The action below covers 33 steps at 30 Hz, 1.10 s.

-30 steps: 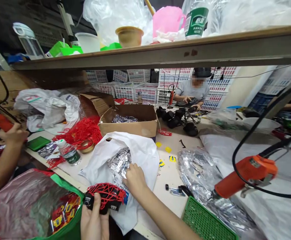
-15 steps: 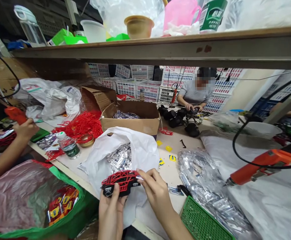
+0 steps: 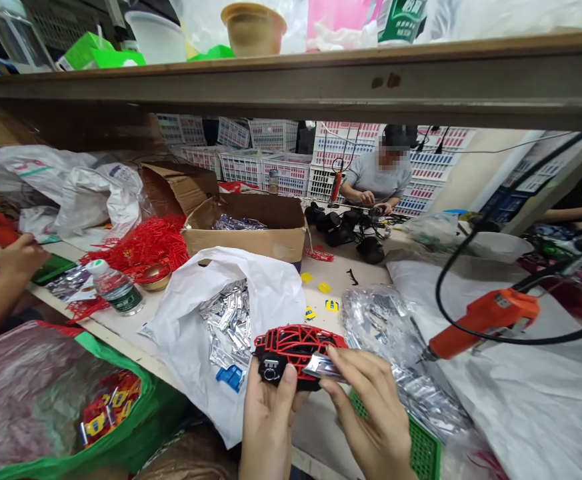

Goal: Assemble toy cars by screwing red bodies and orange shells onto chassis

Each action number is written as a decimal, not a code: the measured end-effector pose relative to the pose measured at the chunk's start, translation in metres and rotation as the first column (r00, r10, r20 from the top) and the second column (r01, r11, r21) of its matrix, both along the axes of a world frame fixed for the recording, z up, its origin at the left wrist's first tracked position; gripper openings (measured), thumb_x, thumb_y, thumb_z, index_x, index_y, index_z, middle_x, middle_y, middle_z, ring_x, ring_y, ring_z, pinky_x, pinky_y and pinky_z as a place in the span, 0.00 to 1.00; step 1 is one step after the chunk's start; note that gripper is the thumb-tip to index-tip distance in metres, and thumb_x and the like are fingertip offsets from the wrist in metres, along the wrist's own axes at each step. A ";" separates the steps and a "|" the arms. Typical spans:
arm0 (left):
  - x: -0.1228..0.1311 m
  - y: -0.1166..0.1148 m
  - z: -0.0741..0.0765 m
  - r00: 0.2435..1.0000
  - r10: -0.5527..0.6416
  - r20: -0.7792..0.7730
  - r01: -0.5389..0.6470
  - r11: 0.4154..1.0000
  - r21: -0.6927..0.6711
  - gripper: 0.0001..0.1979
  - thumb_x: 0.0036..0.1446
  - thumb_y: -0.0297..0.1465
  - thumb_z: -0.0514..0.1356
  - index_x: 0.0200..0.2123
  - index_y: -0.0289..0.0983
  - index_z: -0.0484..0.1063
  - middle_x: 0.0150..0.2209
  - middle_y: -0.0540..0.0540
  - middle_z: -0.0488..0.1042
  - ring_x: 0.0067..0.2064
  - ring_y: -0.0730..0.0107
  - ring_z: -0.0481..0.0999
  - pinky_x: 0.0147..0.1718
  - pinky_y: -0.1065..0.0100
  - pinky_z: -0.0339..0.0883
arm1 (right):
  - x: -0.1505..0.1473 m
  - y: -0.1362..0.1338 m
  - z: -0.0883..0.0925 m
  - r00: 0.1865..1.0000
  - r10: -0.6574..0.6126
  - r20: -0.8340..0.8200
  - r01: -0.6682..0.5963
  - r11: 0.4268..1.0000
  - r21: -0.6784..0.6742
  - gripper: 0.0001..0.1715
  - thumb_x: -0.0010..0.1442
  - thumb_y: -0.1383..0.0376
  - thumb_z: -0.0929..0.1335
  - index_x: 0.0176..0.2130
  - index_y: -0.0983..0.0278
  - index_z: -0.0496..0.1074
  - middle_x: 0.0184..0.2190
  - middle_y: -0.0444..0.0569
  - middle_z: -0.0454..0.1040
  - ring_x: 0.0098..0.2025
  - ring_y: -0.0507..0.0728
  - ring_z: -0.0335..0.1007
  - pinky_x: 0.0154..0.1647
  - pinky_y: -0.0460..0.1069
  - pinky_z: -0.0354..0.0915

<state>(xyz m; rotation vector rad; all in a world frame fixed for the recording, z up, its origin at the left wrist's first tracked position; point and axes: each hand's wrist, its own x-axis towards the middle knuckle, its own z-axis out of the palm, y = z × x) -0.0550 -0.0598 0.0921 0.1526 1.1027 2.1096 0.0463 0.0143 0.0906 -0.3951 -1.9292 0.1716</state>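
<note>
My left hand [image 3: 267, 420] grips a toy car [image 3: 293, 350] with a red lattice shell over a black body, held above the table's near edge. My right hand [image 3: 371, 413] pinches a small silver part [image 3: 323, 366] and presses it against the car's right side. Just left of the car lies an opened white plastic bag [image 3: 271, 293] holding several silver parts [image 3: 228, 320]. An orange electric screwdriver [image 3: 481, 319] hangs on a black cable to the right of my hands.
A cardboard box [image 3: 251, 233], a heap of red lattice shells [image 3: 141, 247], a water bottle [image 3: 115, 288] and a green basket [image 3: 421, 453] surround me. A green bag [image 3: 121, 440] sits lower left. Another person's hand [image 3: 13, 257] works at the left; a person [image 3: 378, 180] sits across.
My left hand carried the car up and to the right. My right hand left the white bag with a silver part and brought it onto the car's side.
</note>
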 end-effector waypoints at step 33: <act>0.044 -0.001 -0.022 0.936 0.147 -0.320 -0.196 0.972 -0.127 0.28 0.48 0.53 0.73 0.43 0.39 0.77 0.34 0.43 0.85 0.32 0.58 0.85 0.29 0.66 0.79 | -0.024 -0.046 0.011 0.768 -0.332 -0.548 -0.516 0.185 -0.836 0.29 0.51 0.43 0.78 0.29 0.62 0.69 0.19 0.39 0.67 0.21 0.47 0.57 0.18 0.39 0.54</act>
